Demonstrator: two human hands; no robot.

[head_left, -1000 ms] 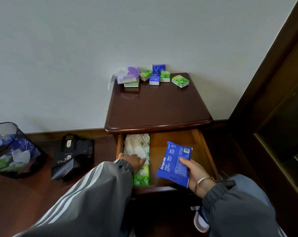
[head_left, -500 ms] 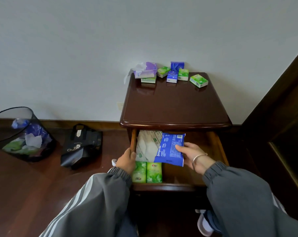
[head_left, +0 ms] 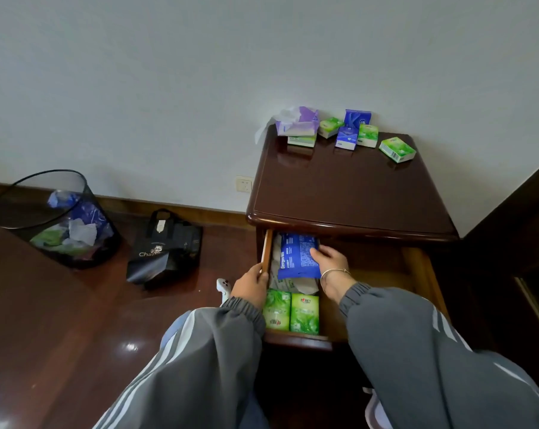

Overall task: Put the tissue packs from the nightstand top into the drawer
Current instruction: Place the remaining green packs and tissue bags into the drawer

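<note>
The drawer (head_left: 296, 340) of the dark wooden nightstand (head_left: 348, 196) stands pulled out. My right hand (head_left: 331, 261) grips a large blue tissue pack (head_left: 296, 255) and holds it low in the drawer's back left, over white packs (head_left: 293, 284). My left hand (head_left: 252, 281) holds the drawer's left side wall. Two green packs (head_left: 291, 311) lie at the drawer's front left. Several small green and blue packs (head_left: 359, 134) and an opened purple pack (head_left: 299, 125) sit along the back edge of the nightstand top.
A black mesh bin (head_left: 57, 218) with rubbish stands on the wooden floor at left, a black bag (head_left: 166, 246) beside it. A wall socket (head_left: 243, 184) sits left of the nightstand. Dark wooden furniture (head_left: 522, 243) rises close on the right.
My right hand has carried the blue pack from above the drawer's front down into its back left. My left hand shifted from inside the drawer onto its left wall. The view has swung left.
</note>
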